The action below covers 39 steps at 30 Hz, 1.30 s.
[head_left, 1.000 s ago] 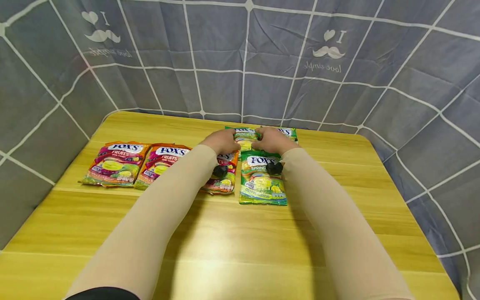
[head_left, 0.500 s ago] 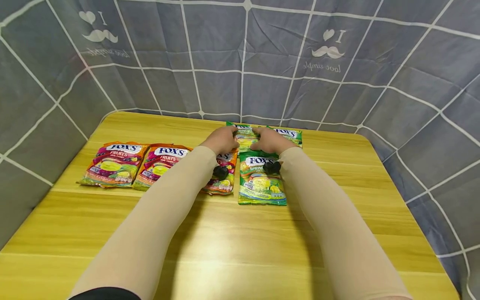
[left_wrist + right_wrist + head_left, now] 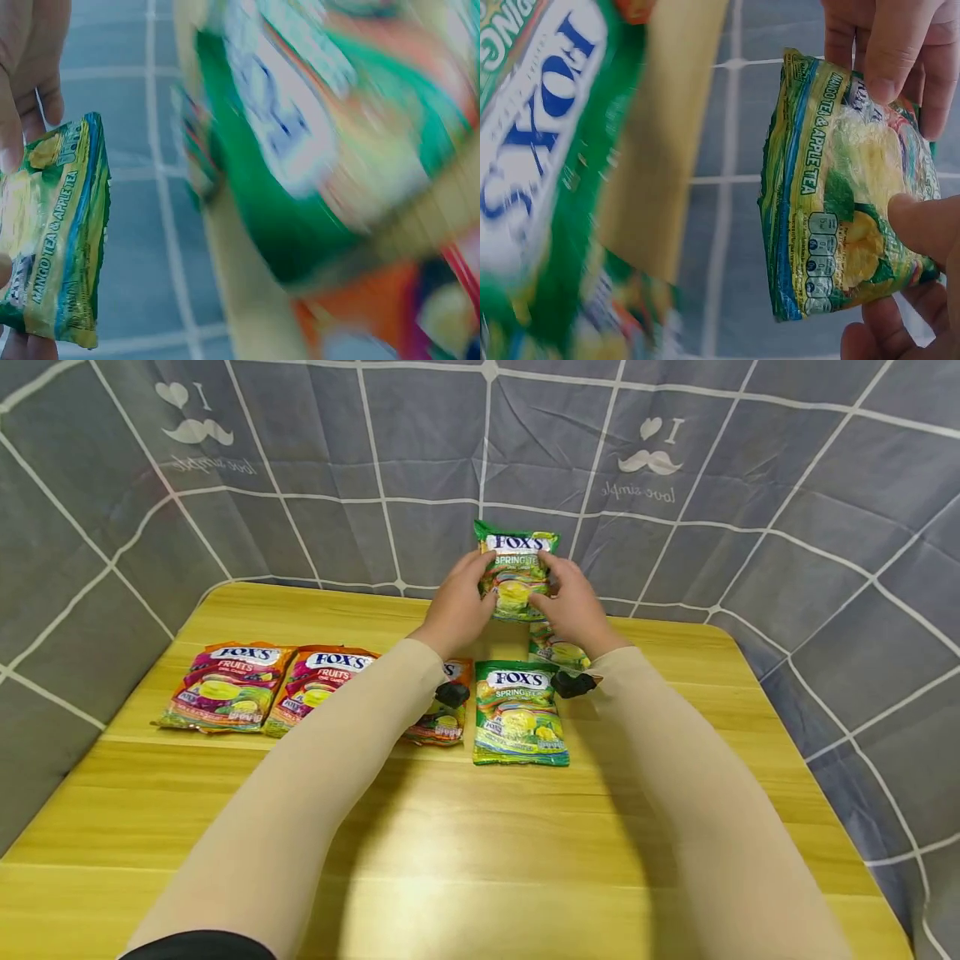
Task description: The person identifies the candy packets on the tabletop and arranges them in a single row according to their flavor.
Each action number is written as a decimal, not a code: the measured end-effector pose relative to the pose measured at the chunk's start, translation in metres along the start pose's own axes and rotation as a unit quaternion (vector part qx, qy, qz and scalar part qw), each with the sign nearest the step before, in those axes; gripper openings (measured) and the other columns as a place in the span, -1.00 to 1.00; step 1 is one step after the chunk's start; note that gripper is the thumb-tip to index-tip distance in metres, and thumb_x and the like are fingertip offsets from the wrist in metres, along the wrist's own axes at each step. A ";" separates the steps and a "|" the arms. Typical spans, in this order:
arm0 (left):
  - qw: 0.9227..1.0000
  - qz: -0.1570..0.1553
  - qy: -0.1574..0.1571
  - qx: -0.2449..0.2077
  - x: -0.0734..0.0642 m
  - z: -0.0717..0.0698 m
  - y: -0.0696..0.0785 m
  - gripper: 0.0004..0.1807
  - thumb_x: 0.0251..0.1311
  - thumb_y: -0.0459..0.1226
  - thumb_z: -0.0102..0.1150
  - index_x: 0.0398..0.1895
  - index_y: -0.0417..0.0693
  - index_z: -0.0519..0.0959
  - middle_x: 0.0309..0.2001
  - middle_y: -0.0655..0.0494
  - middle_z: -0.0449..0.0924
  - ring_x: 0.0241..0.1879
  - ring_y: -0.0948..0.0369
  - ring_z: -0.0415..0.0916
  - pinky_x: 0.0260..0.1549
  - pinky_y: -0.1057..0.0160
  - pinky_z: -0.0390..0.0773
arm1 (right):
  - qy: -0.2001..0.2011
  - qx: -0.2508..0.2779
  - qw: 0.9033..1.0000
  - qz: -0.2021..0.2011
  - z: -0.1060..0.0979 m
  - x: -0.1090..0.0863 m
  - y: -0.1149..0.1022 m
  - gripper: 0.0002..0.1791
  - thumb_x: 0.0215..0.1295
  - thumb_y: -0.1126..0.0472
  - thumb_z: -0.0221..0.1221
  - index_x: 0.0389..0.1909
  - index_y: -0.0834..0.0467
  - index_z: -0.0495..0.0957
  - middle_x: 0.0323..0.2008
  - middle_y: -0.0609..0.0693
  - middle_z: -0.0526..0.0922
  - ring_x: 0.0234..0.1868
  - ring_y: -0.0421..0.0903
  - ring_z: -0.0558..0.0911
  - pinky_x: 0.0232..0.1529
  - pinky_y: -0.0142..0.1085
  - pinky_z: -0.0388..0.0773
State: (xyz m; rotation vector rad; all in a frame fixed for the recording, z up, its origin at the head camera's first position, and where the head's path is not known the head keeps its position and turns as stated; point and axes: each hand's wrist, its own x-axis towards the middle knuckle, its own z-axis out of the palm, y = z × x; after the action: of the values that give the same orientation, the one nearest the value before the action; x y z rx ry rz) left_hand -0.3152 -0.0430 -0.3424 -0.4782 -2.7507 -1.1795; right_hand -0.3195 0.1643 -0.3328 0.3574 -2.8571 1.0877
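Between both hands, a green candy bag (image 3: 513,581) marked FOX'S Spring Tea is held upright above the table's far edge. My left hand (image 3: 459,602) grips its left side, thumb on the front. The right hand (image 3: 576,606) grips the right side the same way. In the right wrist view the bag (image 3: 847,187) shows thumbs on its face and fingers behind. Another green bag (image 3: 521,718) lies flat below the hands. Partly covered by the right hand is a third green bag (image 3: 555,647).
Orange and purple Fruits candy bags lie in a row on the left: one at the end (image 3: 228,687), one beside it (image 3: 322,681), and one (image 3: 442,718) partly under the left forearm. A grey tiled-pattern curtain (image 3: 420,452) surrounds the wooden table (image 3: 465,860).
The left one of the two far green bags has been lifted off the table by both hands, raised upright and moved slightly right. The other bags stay where they lay.
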 end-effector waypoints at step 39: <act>0.932 0.062 -0.312 0.174 -0.083 0.132 0.074 -0.18 0.52 0.09 0.16 0.68 -0.02 0.16 0.61 -0.07 0.23 0.52 0.07 0.32 0.32 0.15 0.56 | -0.250 -0.105 0.961 0.056 -0.066 -0.153 0.112 -0.11 0.39 0.07 0.39 0.57 0.37 0.23 -0.11 0.14 0.71 -0.17 -0.09 0.62 -0.06 -0.16 0.58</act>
State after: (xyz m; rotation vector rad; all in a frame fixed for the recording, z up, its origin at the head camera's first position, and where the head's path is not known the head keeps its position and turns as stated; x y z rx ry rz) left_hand -0.2095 0.0801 -0.4016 -1.1208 -3.2737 -0.5409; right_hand -0.1987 0.3189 -0.3777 0.5250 -3.4361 0.7811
